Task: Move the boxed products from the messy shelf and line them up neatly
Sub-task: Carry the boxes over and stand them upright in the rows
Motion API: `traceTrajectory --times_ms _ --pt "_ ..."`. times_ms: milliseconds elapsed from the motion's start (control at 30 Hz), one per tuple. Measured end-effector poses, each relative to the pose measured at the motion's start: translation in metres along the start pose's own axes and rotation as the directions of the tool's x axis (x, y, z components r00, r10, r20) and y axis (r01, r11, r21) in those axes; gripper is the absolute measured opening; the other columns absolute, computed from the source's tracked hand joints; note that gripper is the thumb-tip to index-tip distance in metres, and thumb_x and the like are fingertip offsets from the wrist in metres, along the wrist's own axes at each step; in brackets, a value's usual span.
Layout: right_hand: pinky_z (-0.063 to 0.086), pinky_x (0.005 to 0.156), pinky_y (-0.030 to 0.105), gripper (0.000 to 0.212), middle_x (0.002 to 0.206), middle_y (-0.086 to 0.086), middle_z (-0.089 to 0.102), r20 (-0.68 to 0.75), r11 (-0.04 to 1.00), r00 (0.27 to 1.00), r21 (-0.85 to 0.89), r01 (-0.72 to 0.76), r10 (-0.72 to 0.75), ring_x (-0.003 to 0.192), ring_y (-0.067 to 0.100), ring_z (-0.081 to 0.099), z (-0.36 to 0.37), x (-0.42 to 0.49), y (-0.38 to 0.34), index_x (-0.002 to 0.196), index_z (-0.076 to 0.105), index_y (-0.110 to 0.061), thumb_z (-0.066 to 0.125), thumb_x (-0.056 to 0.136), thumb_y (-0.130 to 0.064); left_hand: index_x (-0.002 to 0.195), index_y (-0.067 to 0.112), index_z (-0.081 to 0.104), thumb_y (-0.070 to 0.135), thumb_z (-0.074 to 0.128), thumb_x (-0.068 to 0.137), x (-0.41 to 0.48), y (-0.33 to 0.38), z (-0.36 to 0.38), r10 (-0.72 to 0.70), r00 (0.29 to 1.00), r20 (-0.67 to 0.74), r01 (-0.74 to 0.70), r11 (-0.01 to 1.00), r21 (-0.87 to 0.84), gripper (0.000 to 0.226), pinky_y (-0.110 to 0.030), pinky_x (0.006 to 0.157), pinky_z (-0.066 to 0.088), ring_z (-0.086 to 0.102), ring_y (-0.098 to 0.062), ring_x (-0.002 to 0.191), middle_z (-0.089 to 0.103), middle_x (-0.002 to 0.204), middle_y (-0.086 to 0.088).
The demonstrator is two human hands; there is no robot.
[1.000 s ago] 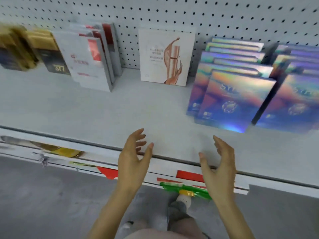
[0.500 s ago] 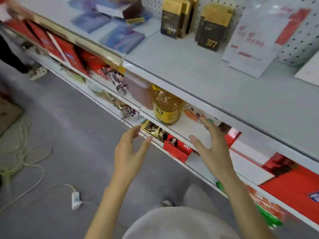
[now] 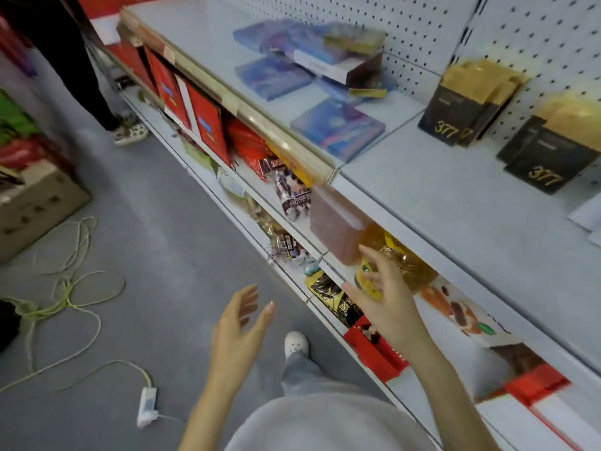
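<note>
Lifted since the earlier frame, the right hand (image 3: pixel 387 301) is held below the top shelf's (image 3: pixel 439 196) front edge, the left hand (image 3: pixel 239 323) beside it, both spread wide, empty. Blue boxes (image 3: pixel 338 130) are strewn toward its far end.

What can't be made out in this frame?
Head view only:
- Blue boxes, far pile: motion blur, so count and print are unreadable.
- Oil bottle: top hidden under the upper shelf, label partly behind the right hand.
- White box: cut off by the right edge.
- Other person: only legs show, cut off by the top edge.
- Packets on the lower shelf: print blurred.
</note>
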State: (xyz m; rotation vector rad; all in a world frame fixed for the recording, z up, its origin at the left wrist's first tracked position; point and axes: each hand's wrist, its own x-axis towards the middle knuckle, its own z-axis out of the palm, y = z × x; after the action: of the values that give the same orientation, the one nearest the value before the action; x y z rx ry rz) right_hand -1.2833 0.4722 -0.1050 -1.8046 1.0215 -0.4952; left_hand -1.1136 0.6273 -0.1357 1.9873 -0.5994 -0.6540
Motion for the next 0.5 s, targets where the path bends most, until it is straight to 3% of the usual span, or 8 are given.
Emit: traceTrajectory --times_ms 133,233,333,400,500 --pt "0.052 0.081 0.018 0.061 0.14 -0.018 0.04 -0.033 0.993 0.999 0.11 0.036 -0.032 0.117 0.003 0.052 0.022 0.084 -0.042 0.136 0.036 -0.045 0.067 0.086 -0.031 0.119 0.034 0.054 0.029 0.066 0.086 0.096 0.036 -0.039 0.095 0.995 -0.001 -0.095 0.994 0.049 0.035 -0.015 0.08 0.045 0.061 -0.001 0.097 0.062 0.114 0.013" --pt "0.049 0.085 0.017 0.058 0.134 -0.024 0.041 -0.033 0.987 0.998 0.149 0.06 -0.056 0.117 0.001 0.051 0.035 0.141 -0.07 0.129 0.034 -0.054 0.066 0.087 -0.031 0.124 0.034 0.052 0.029 0.065 0.087 0.169 0.067 -0.062 0.164 0.985 -0.047 -0.161 0.985 0.057 0.04 -0.012 0.074 0.043 0.06 0.006 0.091 0.06 0.116 0.013" --pt "0.046 0.075 0.007 0.061 0.135 -0.021 0.041 -0.027 0.994 0.999 0.096 0.047 -0.045 0.111 -0.004 0.053 0.044 0.189 -0.089 0.136 0.034 -0.045 0.067 0.087 -0.028 0.125 0.035 0.051 0.029 0.065 0.087 0.22 0.081 -0.069 0.183 0.981 -0.06 -0.182 0.983 0.027 0.041 -0.009 0.07 0.043 0.058 0.017 0.085 0.058 0.115 0.016" --pt "0.045 0.075 0.004 0.057 0.132 -0.019 0.043 -0.058 0.994 0.997 0.094 0.051 -0.046 0.102 -0.007 0.057 0.048 0.22 -0.098 0.131 0.037 -0.045 0.067 0.088 -0.022 0.126 0.037 0.049 0.029 0.064 0.088 0.247 0.08 -0.069 0.182 0.983 -0.031 -0.181 0.983 0.026 0.042 -0.004 0.066 0.042 0.056 0.02 0.085 0.057 0.115 0.019" --pt "0.047 0.081 0.007 0.056 0.128 -0.022 0.045 -0.132 0.996 0.991 0.085 0.03 -0.018 0.098 -0.006 0.059 0.052 0.268 -0.106 0.132 0.041 -0.043 0.067 0.088 -0.021 0.122 0.045 0.047 0.033 0.063 0.087 0.296 0.078 -0.07 0.193 0.979 0.06 -0.195 0.981 0.014 0.041 -0.006 0.068 0.044 0.056 0.018 0.091 0.056 0.116 0.022"
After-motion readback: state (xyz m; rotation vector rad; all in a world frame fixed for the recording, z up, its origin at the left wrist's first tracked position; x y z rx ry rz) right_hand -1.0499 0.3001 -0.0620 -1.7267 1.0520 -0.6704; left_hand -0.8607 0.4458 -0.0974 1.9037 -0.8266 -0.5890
